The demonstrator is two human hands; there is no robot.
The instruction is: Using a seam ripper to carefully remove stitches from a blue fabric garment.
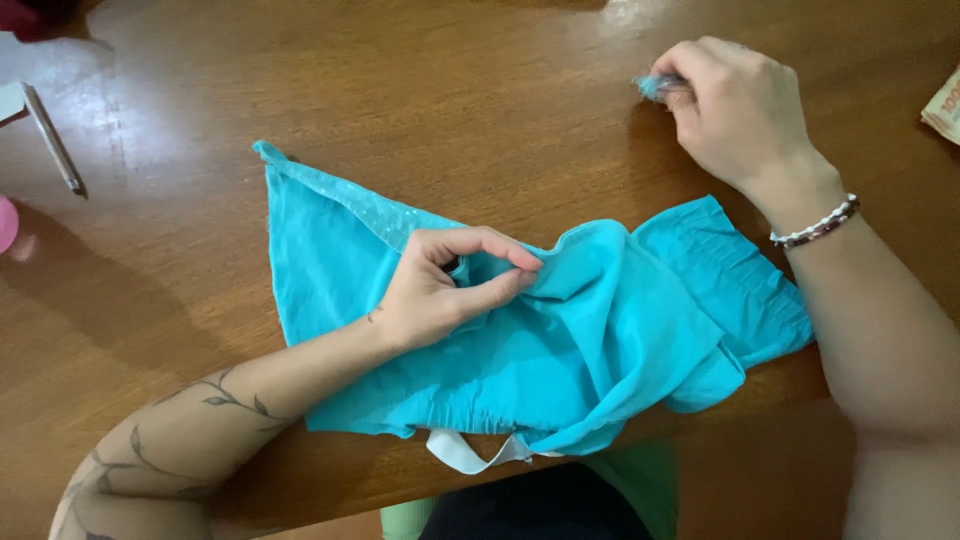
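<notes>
A turquoise cloth garment lies spread and rumpled on the wooden table, with a white strap hanging off the near edge. My left hand rests on the middle of the cloth and pinches a fold of it between thumb and fingers. My right hand, with a bead bracelet at the wrist, is at the far right on the table, fingers closed on a small turquoise scrap, apart from the garment.
A pen lies at the far left beside a white object at the frame's edge. A pink round thing shows at the left edge. Folded paper notes sit at the right edge.
</notes>
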